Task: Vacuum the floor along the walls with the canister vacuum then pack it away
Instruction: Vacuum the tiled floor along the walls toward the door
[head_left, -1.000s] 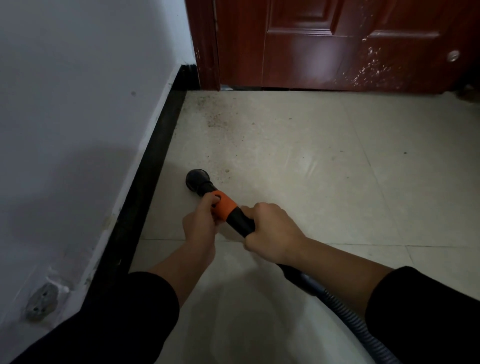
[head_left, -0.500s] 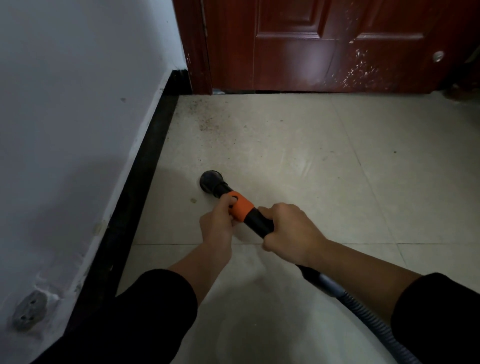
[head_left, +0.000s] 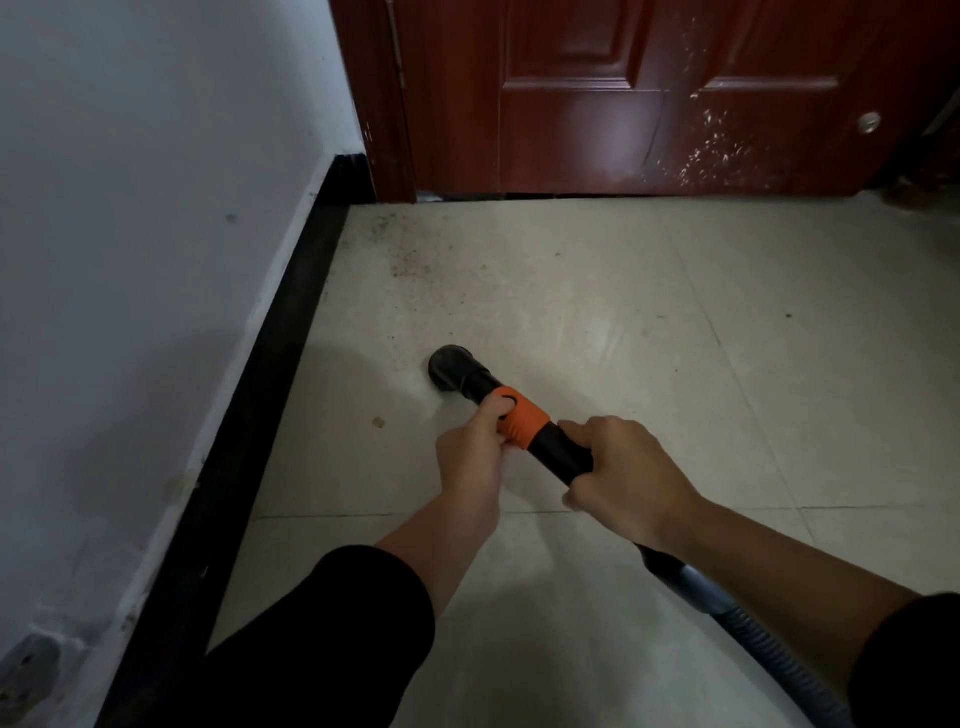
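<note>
A black vacuum nozzle (head_left: 450, 368) rests its round mouth on the beige tiled floor (head_left: 597, 322), a short way right of the black skirting (head_left: 291, 338). Behind the nozzle comes an orange collar (head_left: 524, 420) and a black tube (head_left: 563, 453). My left hand (head_left: 475, 454) grips the orange collar from the left. Just behind it, my right hand (head_left: 626, 475) grips the black tube. The grey ribbed hose (head_left: 753, 631) runs back under my right forearm to the lower right. The canister is out of view.
A white wall (head_left: 145, 234) runs along the left. A dark red door (head_left: 649, 93) closes off the far end. Dark specks of dirt (head_left: 410, 260) lie near the door corner, and one crumb (head_left: 378, 422) lies left of the nozzle. A round socket (head_left: 26, 670) sits low on the wall.
The nozzle and both hands have slid to the right, away from the skirting. A crumb on the tile left of the nozzle has come into sight. Both grips are unchanged.
</note>
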